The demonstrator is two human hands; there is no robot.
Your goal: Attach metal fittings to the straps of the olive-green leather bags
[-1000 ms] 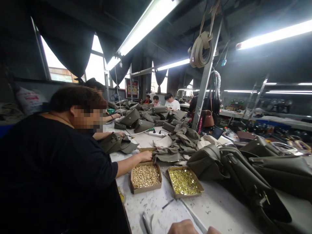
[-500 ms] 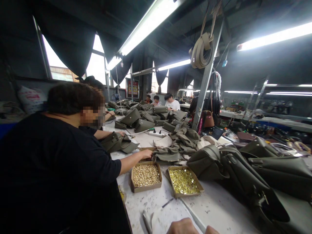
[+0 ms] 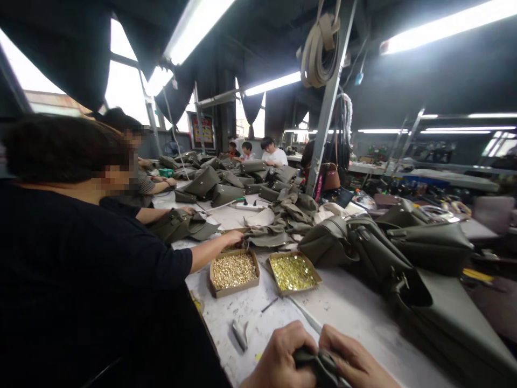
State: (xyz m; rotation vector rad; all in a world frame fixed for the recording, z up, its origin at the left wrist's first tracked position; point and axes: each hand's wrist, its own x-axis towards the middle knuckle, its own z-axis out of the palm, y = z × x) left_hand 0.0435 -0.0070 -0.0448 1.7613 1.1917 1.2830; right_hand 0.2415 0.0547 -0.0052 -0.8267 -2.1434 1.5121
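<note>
At the bottom edge my left hand (image 3: 278, 358) and my right hand (image 3: 355, 364) are closed together on a small dark olive leather piece (image 3: 319, 365), held just above the white worktable (image 3: 355, 312). Ahead of my hands stand two open cardboard boxes of small metal fittings, a brass-coloured lot (image 3: 234, 271) and a yellow-gold lot (image 3: 293, 272). A thin metal tool (image 3: 305, 318) lies between the boxes and my hands.
A co-worker in a black top (image 3: 81, 258) sits close on my left, a hand (image 3: 231, 237) reaching to a box behind the brass one. Olive leather bags (image 3: 404, 258) pile up on the right and down the table. More people work at the far end.
My view has tipped down and both my hands have come up into sight, closed on the olive piece. The co-worker's hand stays by the far box.
</note>
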